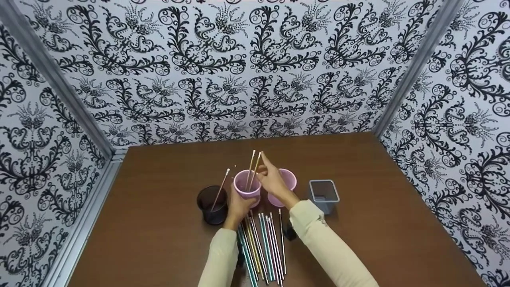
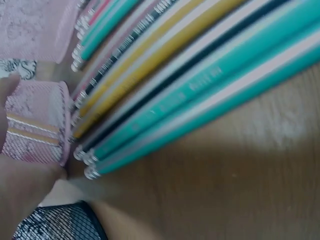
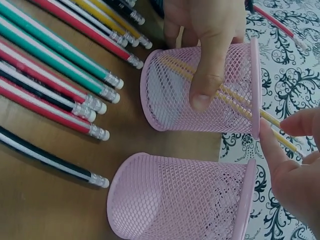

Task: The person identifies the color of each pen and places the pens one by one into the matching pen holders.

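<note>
The left hand was curled around a pink cup, the right hand, fingers apart, was beside two yellow pencils leaning inside this cup, and careless push on them could perhaps tip it.

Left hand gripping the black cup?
No, the left hand is wrapped around the pink mesh cup that holds two yellow pencils.

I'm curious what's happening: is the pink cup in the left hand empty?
Not empty: the pink cup holds two yellow pencils, visible through its mesh and jutting above its rim.
</note>
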Available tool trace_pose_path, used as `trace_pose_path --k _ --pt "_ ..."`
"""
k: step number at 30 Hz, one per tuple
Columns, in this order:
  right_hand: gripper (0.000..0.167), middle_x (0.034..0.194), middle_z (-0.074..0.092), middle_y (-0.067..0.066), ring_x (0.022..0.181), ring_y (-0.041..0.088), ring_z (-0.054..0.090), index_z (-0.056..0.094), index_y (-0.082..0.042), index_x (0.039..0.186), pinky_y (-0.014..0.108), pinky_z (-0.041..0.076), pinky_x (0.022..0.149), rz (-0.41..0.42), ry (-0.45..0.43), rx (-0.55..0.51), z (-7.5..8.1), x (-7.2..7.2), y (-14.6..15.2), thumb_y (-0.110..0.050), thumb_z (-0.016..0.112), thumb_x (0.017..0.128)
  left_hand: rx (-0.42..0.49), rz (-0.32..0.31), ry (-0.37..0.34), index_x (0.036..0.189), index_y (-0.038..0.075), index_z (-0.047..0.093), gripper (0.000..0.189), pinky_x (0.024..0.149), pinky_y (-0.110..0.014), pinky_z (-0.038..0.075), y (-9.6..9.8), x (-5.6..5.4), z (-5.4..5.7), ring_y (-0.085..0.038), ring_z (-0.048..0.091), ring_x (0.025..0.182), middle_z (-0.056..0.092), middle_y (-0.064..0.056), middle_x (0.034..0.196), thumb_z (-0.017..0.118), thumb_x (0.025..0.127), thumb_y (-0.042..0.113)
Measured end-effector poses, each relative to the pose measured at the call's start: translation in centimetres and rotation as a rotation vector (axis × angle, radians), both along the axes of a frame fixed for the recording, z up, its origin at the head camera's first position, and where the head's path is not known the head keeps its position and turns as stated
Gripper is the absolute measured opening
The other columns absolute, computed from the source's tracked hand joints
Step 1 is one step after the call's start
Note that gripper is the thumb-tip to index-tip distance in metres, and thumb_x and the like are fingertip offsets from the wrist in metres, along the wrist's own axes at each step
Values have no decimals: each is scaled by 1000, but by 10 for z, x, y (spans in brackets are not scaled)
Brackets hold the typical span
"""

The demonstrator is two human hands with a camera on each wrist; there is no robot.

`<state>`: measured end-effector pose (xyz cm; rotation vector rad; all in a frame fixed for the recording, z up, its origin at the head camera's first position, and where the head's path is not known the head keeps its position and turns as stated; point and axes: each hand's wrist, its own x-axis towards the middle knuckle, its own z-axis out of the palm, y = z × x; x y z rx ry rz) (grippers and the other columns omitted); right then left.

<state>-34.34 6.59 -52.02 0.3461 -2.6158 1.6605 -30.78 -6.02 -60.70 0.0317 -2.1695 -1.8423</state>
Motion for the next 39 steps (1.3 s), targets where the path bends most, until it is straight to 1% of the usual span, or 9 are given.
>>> trace_pose_path --k 4,10,15,20,23,26,31,35,39 --pt "74 128 60 31 105 39 67 26 -6 157 34 59 82 5 -25 -51 -1 3 2 9 55 91 -62 52 -49 136 -11 39 84 111 -53 40 2 3 4 -45 54 122 56 -31 129 78 62 -4" --pt "65 124 64 28 107 41 68 38 0 151 34 59 84 -28 24 -113 2 7 12 10 55 89 -150 147 -103 139 -13 38 86 109 -55 42 7 13 12 -47 56 122 57 -33 130 77 62 -7" --pt "49 120 67 27 104 40 70 53 1 139 32 60 83 -84 49 -178 11 13 28 7 56 91 -173 148 -185 141 -14 36 84 107 -55 44 15 23 24 -48 57 121 57 -35 130 74 68 -4" --pt "40 118 67 29 110 40 67 59 5 130 33 59 90 -115 73 -239 22 24 50 8 57 90 -231 144 -301 144 -18 29 89 104 -54 47 19 37 34 -49 60 118 58 -39 128 78 74 7" --pt "38 120 68 26 113 39 66 62 3 127 39 57 95 -122 116 -194 27 30 69 8 60 89 -254 168 -290 141 -18 36 83 102 -54 48 20 46 35 -48 61 116 60 -37 126 79 75 8" --pt "39 124 68 20 118 35 64 64 -2 126 45 53 100 -118 182 -59 31 36 91 2 68 87 -275 209 -266 135 -12 47 71 96 -54 51 22 56 35 -46 65 111 65 -33 121 80 76 8" --pt "50 135 63 13 135 35 47 65 -8 130 52 35 115 -83 306 129 30 41 130 -14 81 83 -334 249 -225 121 -3 59 51 81 -50 54 29 66 34 -38 69 91 71 -23 104 80 76 9" --pt "65 144 56 16 145 39 34 60 -7 136 60 21 120 -69 310 150 17 43 156 -19 85 78 -318 210 -153 112 -1 61 46 75 -43 52 39 74 32 -26 62 80 65 -17 92 81 71 2" --pt "80 152 47 17 148 40 25 52 -7 143 66 16 120 -69 261 156 2 45 174 -23 88 73 -275 189 -83 114 -2 57 58 81 -42 50 51 81 31 -27 58 87 61 -16 96 85 63 -4"
